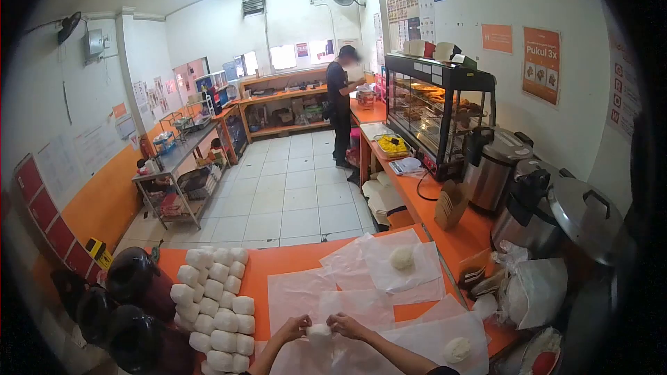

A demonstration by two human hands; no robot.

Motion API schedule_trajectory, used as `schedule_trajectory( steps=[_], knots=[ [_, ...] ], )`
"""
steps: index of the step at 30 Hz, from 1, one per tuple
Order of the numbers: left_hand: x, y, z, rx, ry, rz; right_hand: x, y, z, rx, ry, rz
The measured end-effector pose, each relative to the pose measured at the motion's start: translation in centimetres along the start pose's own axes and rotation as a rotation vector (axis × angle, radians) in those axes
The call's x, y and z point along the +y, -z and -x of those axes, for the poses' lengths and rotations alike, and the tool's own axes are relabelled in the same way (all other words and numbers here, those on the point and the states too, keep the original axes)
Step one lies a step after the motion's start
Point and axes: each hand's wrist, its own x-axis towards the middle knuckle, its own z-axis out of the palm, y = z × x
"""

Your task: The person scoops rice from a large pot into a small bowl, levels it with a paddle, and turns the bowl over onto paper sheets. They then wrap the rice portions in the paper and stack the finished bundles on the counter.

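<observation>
My left hand [292,328] and my right hand [347,325] meet over a white paper sheet [361,304] on the orange counter [278,264]. Both press on one small white rice lump [319,334] between their fingers. A round rice ball [401,257] lies on another sheet farther back, and a second rice ball [457,349] lies on a sheet at the near right. To the left, several wrapped white rice packs [215,305] are stacked in rows.
Rice cookers [556,208] and a white plastic bag [535,292] crowd the right counter, behind them a glass food warmer [438,107]. Dark round containers [132,305] stand at the left. Another person [340,104] stands at the far counter across the tiled floor.
</observation>
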Motion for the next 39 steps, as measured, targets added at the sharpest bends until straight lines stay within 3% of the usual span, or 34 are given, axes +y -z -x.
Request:
schedule_trajectory(
  steps=[1,3,6,9,10,13,15,17,21,22,28,31,34,37,39],
  knots=[
    [0.7,0.0,0.7,0.004,0.097,0.036,-1.2,0.7,0.1,-0.061,-0.079,-0.079],
    [1.1,0.2,2.0,-0.031,0.034,0.158,-3.7,2.4,0.2,-0.184,-0.242,-0.242],
    [2.6,0.5,3.9,-0.06,-0.041,0.353,-6.2,4.9,0.4,-0.232,-0.208,-0.707],
    [5.7,0.9,5.5,-0.001,-0.094,0.607,-6.3,5.8,0.0,-0.223,-0.167,-0.783],
    [5.9,0.6,5.7,0.034,-0.134,0.715,-8.6,6.8,-0.1,-0.259,-0.219,-1.032],
    [9.5,-0.2,5.5,0.161,-0.264,0.909,-10.7,4.5,-0.1,-0.176,-0.32,-1.399],
    [12.4,-0.3,5.6,0.183,-0.351,0.965,-14.4,5.5,0.8,-0.195,-0.258,-1.539],
    [14.5,-1.7,5.9,0.243,-0.35,1.126,-17.5,6.7,1.6,-0.172,-0.269,-1.545],
    [17.4,-4.0,6.9,0.536,-0.268,1.259,-14.9,7.4,3.7,-0.076,-0.22,-1.433],
    [16.8,-4.6,6.6,0.539,-0.433,1.337,-15.9,8.2,4.4,-0.055,-0.23,-1.351],
    [16.6,-7.0,10.5,0.481,-0.222,1.052,-21.9,11.6,6.6,0.086,-0.249,-0.896],
    [20.5,-6.0,13.3,0.467,0.044,1.268,-22.7,11.5,7.1,0.029,-0.258,-0.629],
    [19.4,-8.1,13.5,0.564,0.148,0.844,-22.6,9.7,7.0,-0.086,-0.19,-0.545],
    [20.9,-8.0,15.0,0.674,0.167,0.824,-23.2,8.3,6.8,-0.037,-0.135,-0.588],
    [20.5,-7.9,15.6,0.725,0.133,0.781,-24.6,8.1,6.5,0.114,-0.092,-0.113]
  ],
)
